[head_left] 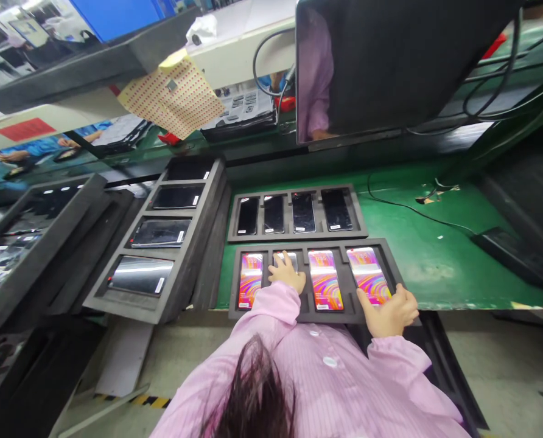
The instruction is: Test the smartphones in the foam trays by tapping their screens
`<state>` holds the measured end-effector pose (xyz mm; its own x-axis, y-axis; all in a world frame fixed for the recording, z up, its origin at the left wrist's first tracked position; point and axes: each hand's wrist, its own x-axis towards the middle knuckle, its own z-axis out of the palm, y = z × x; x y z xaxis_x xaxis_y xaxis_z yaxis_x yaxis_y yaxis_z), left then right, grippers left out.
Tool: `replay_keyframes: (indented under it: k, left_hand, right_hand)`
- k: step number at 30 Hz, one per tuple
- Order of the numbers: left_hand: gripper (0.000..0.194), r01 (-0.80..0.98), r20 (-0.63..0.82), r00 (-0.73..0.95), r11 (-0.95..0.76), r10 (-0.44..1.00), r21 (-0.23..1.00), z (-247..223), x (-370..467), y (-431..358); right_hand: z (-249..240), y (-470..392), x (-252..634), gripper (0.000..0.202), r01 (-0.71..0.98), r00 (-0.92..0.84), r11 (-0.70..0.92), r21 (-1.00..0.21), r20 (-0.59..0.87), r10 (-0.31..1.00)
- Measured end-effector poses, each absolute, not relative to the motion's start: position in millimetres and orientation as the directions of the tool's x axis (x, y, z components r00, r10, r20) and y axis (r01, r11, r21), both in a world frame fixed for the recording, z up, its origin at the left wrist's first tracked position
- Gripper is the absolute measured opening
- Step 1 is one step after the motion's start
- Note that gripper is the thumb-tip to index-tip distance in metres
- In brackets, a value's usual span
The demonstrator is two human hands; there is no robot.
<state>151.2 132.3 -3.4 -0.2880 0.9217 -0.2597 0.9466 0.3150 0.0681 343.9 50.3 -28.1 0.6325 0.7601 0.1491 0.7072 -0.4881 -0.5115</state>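
Note:
Right in front of me lies a dark foam tray (pixel 302 286) with a row of smartphones in its slots. Three screens are lit with a pink and orange swirl: the far-left phone (pixel 250 278), the third phone (pixel 325 280) and the far-right phone (pixel 367 275). My left hand (pixel 287 274) rests over the second phone (pixel 280 258), its fingers spread on the upper part; most of that phone is hidden. My right hand (pixel 390 311) grips the tray's front right corner, thumb beside the far-right phone's lower edge and fingers bent over the rim.
Behind stands a second foam tray (pixel 299 238) of dark-screened phones. Stacked phone trays (pixel 155 310) rise on the left, with more trays (pixel 29 267) beyond. A black monitor (pixel 390 73) overhangs the green bench (pixel 417 243); a black cable (pixel 413 210) crosses it.

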Motion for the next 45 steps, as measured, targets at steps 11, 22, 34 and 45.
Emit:
replay_keyframes:
  k: [11,22,34,45]
  left_hand:
    - [0.073,0.959,-0.245,-0.213,0.251,0.946,0.133,4,137,123]
    - [0.063,0.946,-0.112,-0.315,0.322,0.942,0.045,27,25,255]
    - [0.073,0.879,-0.001,-0.476,0.476,0.879,0.031,-11,30,328]
    - [0.066,0.858,-0.078,-0.505,0.51,0.86,0.057,-7,31,341]
  right_hand:
    - [-23,58,346,0.089,0.698,0.633,-0.442,-0.563,0.196,0.749]
    - [-3,202,351,0.074,0.823,0.458,-0.4,-0.404,0.055,0.887]
    - [-30,321,318,0.077,0.746,0.619,-0.621,-0.24,-0.095,0.78]
    - [-28,332,310,0.079,0.778,0.602,-0.595,-0.199,-0.032,0.798]
